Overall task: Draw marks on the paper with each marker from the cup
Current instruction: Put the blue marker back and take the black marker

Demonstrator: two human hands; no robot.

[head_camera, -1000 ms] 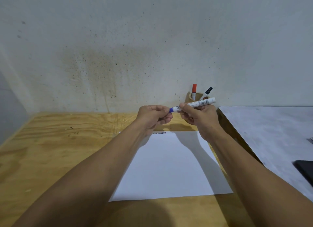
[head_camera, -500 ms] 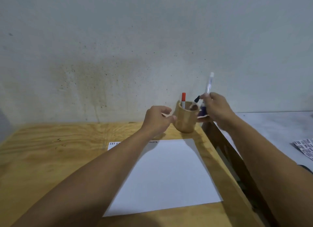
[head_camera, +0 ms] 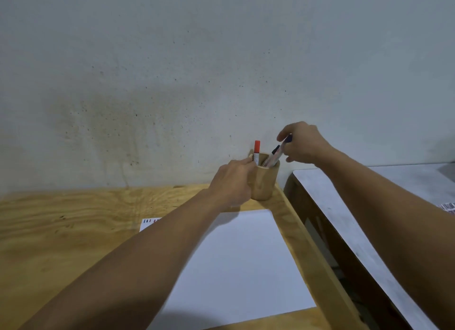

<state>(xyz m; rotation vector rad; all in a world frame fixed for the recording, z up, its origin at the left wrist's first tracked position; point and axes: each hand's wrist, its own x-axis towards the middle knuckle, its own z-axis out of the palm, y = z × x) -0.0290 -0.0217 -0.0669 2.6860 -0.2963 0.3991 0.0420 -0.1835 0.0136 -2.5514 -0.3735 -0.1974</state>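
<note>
A: Starting at the left, we see the tabletop [head_camera: 61, 231] of pale plywood with the paper [head_camera: 241, 256] lying flat on it; a row of small coloured marks [head_camera: 150, 221] shows at its far left corner. What of our left hand [head_camera: 231, 182]?

B: We have its fingers [head_camera: 248, 161] wrapped around the near-left side of the wooden cup [head_camera: 264, 182], closed on it to steady it. The cup stands upright near the tabletop's far right corner, just beyond the paper.

A: Inside it we see a red-capped marker [head_camera: 257, 150] standing nearly upright, cap up, and a black-capped one [head_camera: 273, 152] leaning up and to the right.

B: Beside that, our right hand [head_camera: 302, 145] pinches the blue-capped marker [head_camera: 279, 152] near its upper end. Its long axis tilts, cap end up and right under our fingers, the other end down and left, already inside the cup's mouth.

A: How do we judge it will handle?

B: Light, stiff, smooth plastic, so probably a little slippery. A pinch on the barrel just below the cap looks right; gripping the cap alone might pull it off. The cup seems light enough to tip, hence our steadying hold.

A: And to the right?

B: A grey surface [head_camera: 369, 206] stands apart from the tabletop, with a dark gap between them.
</note>
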